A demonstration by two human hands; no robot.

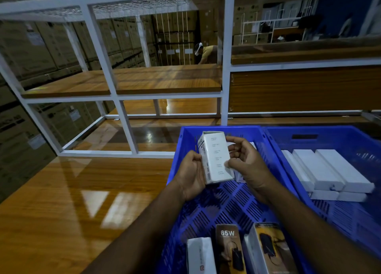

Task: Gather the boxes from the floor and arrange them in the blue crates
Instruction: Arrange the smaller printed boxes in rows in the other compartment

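I hold a small white printed box (215,158) upright over the nearer blue crate (224,207). My left hand (190,174) grips its left edge and bottom. My right hand (246,162) pinches its right side, and more white packaging shows behind that hand. At the crate's near end stand a white box (201,255), a dark box marked 65W (229,247) and another dark box (268,247). A second blue crate (350,141) to the right holds several long white boxes (332,170) laid side by side in two layers.
Both crates rest on a glossy wooden table (72,201). A white metal shelving frame (123,112) with wooden shelves stands behind it. Stacked cardboard cartons (31,46) fill the left wall. Another person (206,51) bends over beyond the shelves.
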